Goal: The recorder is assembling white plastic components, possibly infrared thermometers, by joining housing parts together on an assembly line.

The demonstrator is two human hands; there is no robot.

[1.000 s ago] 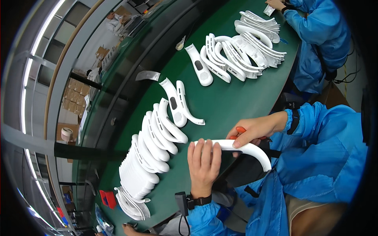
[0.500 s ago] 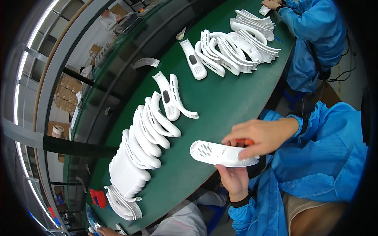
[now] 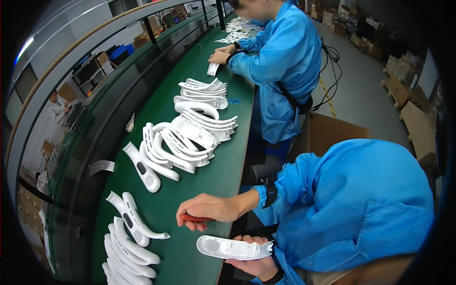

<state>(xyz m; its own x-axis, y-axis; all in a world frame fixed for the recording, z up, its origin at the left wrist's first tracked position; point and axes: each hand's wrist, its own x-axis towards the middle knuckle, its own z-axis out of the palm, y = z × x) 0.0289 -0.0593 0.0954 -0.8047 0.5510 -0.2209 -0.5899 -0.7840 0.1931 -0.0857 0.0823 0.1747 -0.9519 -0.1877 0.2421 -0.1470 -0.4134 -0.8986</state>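
Note:
My left hand (image 3: 254, 267) grips a long white plastic shell (image 3: 232, 248) from below and along its side. The shell's hollow inner face shows, with a round-holed grille at its rounded end and small notches at the other end. Just above and to the left of the shell, apart from it, is my right hand (image 3: 209, 212). Its fingers are closed around a small orange-handled tool (image 3: 194, 218); the tool's working end cannot be made out. Nearest on the green table (image 3: 183, 190) lie two white shells (image 3: 133, 218), one with a dark oval window.
A row of curved white shells (image 3: 126, 251) lies at the lower left, and a larger heap (image 3: 175, 142) farther up the table. A co-worker (image 3: 285, 61) in blue handles a white part (image 3: 213, 69) at the far end. A cardboard box (image 3: 332, 130) stands beyond my arm.
The view has swung toward the right and up, bringing more of the co-worker in. My right hand, with the orange-handled tool, has come away from the shell. My left hand still holds it.

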